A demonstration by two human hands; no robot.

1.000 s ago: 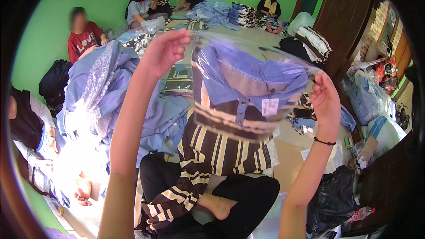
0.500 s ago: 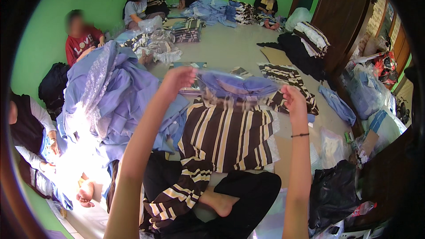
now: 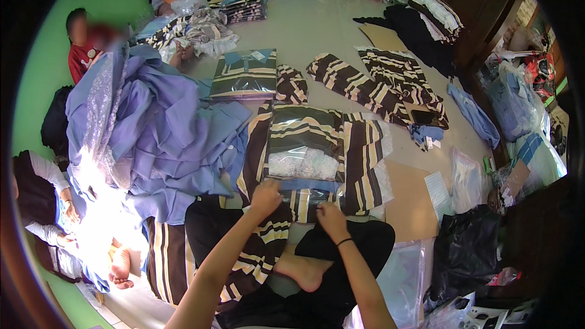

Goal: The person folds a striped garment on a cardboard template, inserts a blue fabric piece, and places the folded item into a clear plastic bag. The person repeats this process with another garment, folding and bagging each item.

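Note:
A folded brown-and-cream striped shirt with a blue collar, in a clear plastic bag [image 3: 304, 146], lies flat on spread striped garments [image 3: 362, 164] in front of my crossed legs. My left hand [image 3: 266, 198] rests on the bag's near edge by the blue collar, fingers curled on the plastic. My right hand [image 3: 331, 218], with a black band on the wrist, pinches the bag's near edge just to the right.
A big heap of blue cloth [image 3: 158, 140] rises at my left. A second bagged striped shirt [image 3: 245, 74] and loose striped shirts [image 3: 378, 82] lie farther out. Plastic bags [image 3: 466, 176] and a black bag [image 3: 466, 250] lie right. Other people sit left and at the back.
The bagged shirt was held up in the air in both hands; it has come down and now lies flat on the striped garments, my hands at its near edge.

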